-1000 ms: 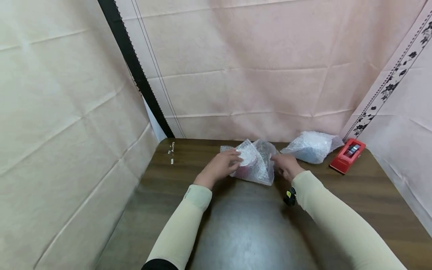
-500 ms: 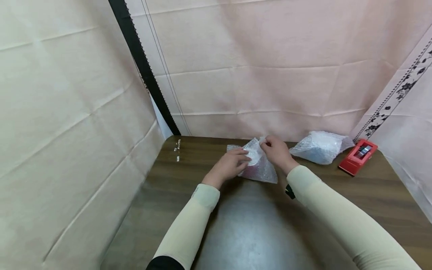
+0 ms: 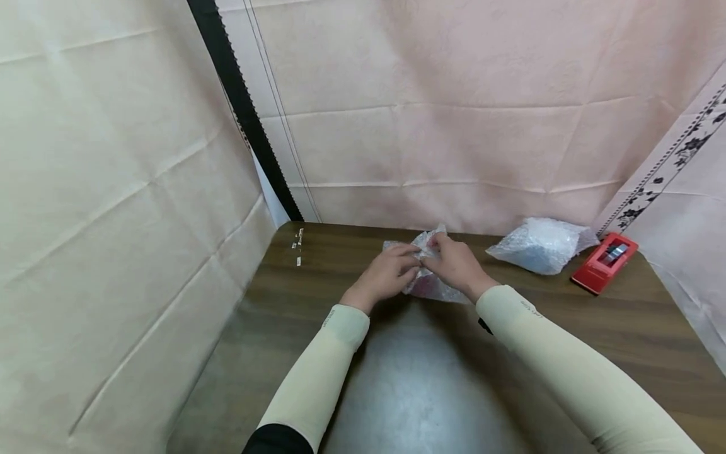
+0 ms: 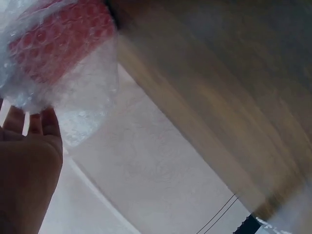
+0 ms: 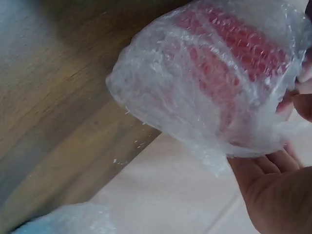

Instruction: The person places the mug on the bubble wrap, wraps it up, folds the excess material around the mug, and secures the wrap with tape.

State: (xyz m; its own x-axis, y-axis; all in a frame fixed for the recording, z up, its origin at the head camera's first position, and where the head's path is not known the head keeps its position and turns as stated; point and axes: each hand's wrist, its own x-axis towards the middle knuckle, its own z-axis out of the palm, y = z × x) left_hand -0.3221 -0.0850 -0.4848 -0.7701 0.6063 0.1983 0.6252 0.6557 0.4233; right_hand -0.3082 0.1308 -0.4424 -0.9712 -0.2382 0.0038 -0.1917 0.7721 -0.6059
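A red item in clear bubble wrap [image 3: 432, 289] lies toward the table's far edge. Its red side shows through the bubbles [image 4: 63, 44] in the left wrist view. My left hand [image 3: 387, 275] holds the wrap from the left, its bent fingers over the upper part. From the right, my right hand [image 3: 458, 266] pinches the wrap near the top, close to the left fingertips. In the right wrist view the loose wrap [image 5: 165, 92] bulges around the red item, and the right thumb and fingers grip its edge. The hands hide much of the bundle in the head view.
To the right lies another bubble-wrapped bundle [image 3: 541, 247], bluish inside. Beside it stands a red tape dispenser [image 3: 604, 262]. Small white scraps [image 3: 299, 260] are on the far left of the wooden table [image 3: 317, 284]. Cloth curtains [image 3: 471, 145] hang behind and at the sides.
My right hand has moved from the wrap's right side up to its top and then left, folding the loose flap over toward the left hand. The left hand stays on the wrap.
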